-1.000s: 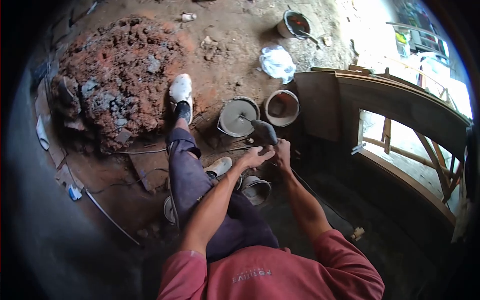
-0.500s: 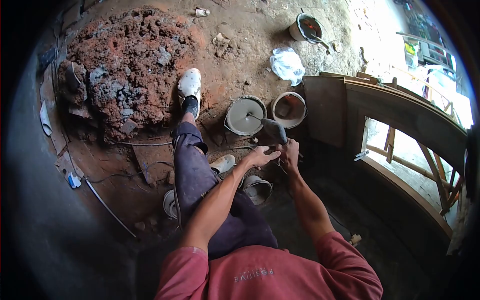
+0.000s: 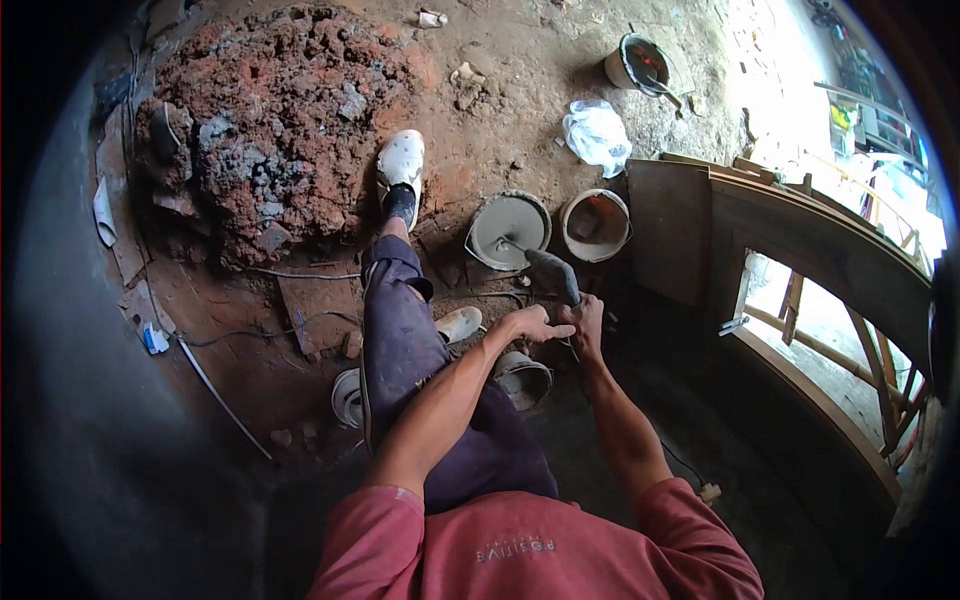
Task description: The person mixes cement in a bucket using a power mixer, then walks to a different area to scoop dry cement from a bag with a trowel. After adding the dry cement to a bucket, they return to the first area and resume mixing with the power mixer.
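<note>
A grey-coated power drill (image 3: pixel 553 276) has its rod down in a bucket of wet grey mix (image 3: pixel 510 231). My right hand (image 3: pixel 586 322) is closed round the drill's handle at its rear end. Just left of it is my left hand (image 3: pixel 538 325), with some fingers stretched toward the handle and nothing visible in it. Right of the mix stands a second bucket (image 3: pixel 596 226) with a reddish patch inside. A smaller grey bucket (image 3: pixel 522 380) sits below my left hand.
A large heap of reddish rubble (image 3: pixel 280 130) lies at the upper left. A clear plastic bag (image 3: pixel 597 137) and a bucket holding a tool (image 3: pixel 637 64) are farther off. A wooden frame (image 3: pixel 790 230) stands at the right. Cables cross the ground.
The view has shifted, so the ground and buckets appear farther right. My right hand keeps its hold on the drill, and my left hand stays beside it.
</note>
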Demonstrator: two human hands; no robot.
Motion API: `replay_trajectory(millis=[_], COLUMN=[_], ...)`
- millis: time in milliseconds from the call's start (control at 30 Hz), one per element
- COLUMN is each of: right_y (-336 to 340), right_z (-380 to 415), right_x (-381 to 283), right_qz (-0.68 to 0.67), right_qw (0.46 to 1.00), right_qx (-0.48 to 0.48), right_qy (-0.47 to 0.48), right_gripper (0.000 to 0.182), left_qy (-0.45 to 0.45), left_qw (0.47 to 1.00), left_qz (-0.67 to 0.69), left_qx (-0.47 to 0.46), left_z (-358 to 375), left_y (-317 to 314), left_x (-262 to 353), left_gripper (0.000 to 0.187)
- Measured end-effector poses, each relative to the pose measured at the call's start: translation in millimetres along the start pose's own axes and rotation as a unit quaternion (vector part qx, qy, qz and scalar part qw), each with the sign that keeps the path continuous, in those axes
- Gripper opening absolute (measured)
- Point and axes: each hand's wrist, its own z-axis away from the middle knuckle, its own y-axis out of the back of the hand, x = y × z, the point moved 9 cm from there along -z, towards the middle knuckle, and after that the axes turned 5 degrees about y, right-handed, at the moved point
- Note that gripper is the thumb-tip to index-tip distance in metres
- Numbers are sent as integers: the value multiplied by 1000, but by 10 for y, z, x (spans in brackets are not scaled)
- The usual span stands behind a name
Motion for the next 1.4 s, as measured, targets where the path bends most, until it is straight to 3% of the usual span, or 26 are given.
replay_trajectory(millis=[200,267,400,667,900,1000,1100,1400], right_y=[106,159,200,298,138,55,12,141], right_z=[-183,-252,-309,-217,-81,-31,-79,-304], right_x=[-278,-279,-161,-68,-51,-49,-155,-380], right_qz=[-45,-10,52,37,54,37,34,31], right_qw=[998,999,996,991,996,993,999,999], right_qx=[2,33,71,8,-7,-42,8,3], right_qy=[-38,-40,-28,-130,-66,-108,-15,-43], right_gripper=[24,25,27,33,28,27,28,30], left_qy=[17,-16,-24,11,-2,6,7,22], left_qw=[1000,1000,999,1000,998,995,994,998], left_qz=[18,-3,15,-23,-62,-98,-104,-57], left_qx=[11,-9,16,-12,-22,-29,-33,-32], left_z=[99,215,176,128,46,70,64,164], left_y=[48,70,83,15,-14,-32,-41,1], left_x=[39,173,137,41,15,36,6,38], left_gripper=[85,94,90,90,85,76,75,77])
